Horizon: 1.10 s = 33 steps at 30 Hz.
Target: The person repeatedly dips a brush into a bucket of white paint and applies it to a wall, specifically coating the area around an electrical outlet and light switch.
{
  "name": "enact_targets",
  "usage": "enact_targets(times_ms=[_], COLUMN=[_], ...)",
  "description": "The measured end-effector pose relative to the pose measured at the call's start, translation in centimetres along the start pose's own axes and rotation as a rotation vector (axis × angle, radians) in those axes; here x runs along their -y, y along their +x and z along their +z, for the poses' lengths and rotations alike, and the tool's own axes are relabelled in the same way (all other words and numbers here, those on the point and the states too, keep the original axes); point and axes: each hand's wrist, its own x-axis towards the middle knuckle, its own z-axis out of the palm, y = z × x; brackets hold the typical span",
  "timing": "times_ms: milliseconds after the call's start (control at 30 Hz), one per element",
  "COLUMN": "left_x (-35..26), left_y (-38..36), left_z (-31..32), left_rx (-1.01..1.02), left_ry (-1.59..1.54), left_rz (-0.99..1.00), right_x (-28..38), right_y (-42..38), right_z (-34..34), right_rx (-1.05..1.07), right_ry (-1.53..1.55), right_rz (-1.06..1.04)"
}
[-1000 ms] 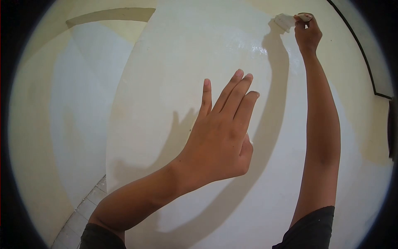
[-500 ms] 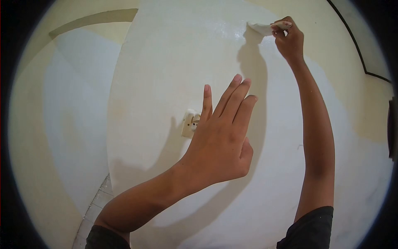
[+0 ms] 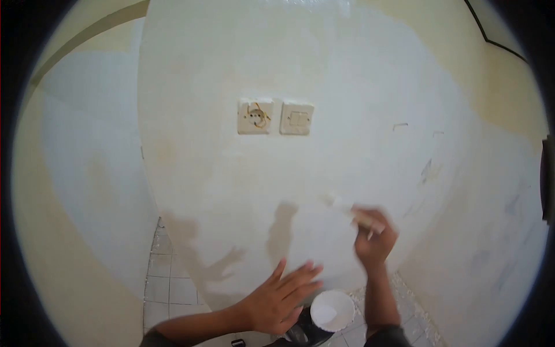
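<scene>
My right hand (image 3: 376, 240) is wrapped round the handle of a paintbrush (image 3: 370, 221), whose pale bristles point up and left in front of the white wall (image 3: 208, 156). Motion blurs the brush, and I cannot tell whether its tip touches the wall. My left hand (image 3: 280, 298), fingers spread and holding nothing, is low in front of the wall, just left of a white bucket (image 3: 332, 310) with white paint inside.
A wall socket (image 3: 255, 117) and a light switch (image 3: 297, 118) sit side by side on the wall. White floor tiles (image 3: 173, 277) show at the lower left and lower right. A dark object (image 3: 546, 179) is at the right edge.
The view has tilted down, bringing the bucket and switch into sight. My right hand has come down from high on the wall with the brush, and my left hand has moved lower.
</scene>
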Motion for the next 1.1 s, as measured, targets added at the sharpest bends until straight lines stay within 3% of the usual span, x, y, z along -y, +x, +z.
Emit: enact_targets(times_ms=[67, 100, 133, 200, 300, 400, 500, 600, 767, 1100], left_x=[0.8, 1.4, 2.0, 2.7, 4.0, 4.0, 4.6, 5.0, 4.5, 4.2], left_y=[-3.7, -5.0, -6.1, -8.3, -10.6, -11.8, -13.9, -14.1, -12.7, -8.3], left_z=[3.9, 5.5, 7.1, 10.3, 13.1, 14.1, 15.7, 16.9, 18.4, 24.3], left_rx=[0.066, 0.113, 0.141, 0.221, 0.309, 0.322, 0.33, 0.302, 0.339, 0.482], left_ry=[-0.446, -0.673, -0.734, -0.886, -0.889, -0.857, -0.807, -0.789, -0.773, -0.665], left_rz=[-0.114, -0.182, -0.197, -0.25, -0.373, -0.482, -0.596, -0.68, -0.775, -0.891], right_x=[-1.2, -0.8, -1.1, -1.9, -1.7, -0.5, -0.6, -1.8, -4.4, -11.5], right_y=[-8.8, -12.4, -16.3, -22.9, -29.8, -31.7, -32.5, -33.1, -34.4, -38.3], right_z=[0.2, 0.1, 0.5, 0.3, -0.4, -1.8, -2.1, -1.2, 0.0, -2.9], right_rx=[0.093, 0.15, 0.136, 0.232, 0.331, 0.505, 0.61, 0.635, 0.585, 0.663], right_ry=[0.062, 0.095, 0.117, 0.05, 0.039, -0.115, -0.129, -0.045, -0.02, -0.007], right_rz=[0.228, 0.442, 0.627, 0.768, 0.707, 0.54, 0.551, 0.653, 0.64, 0.752])
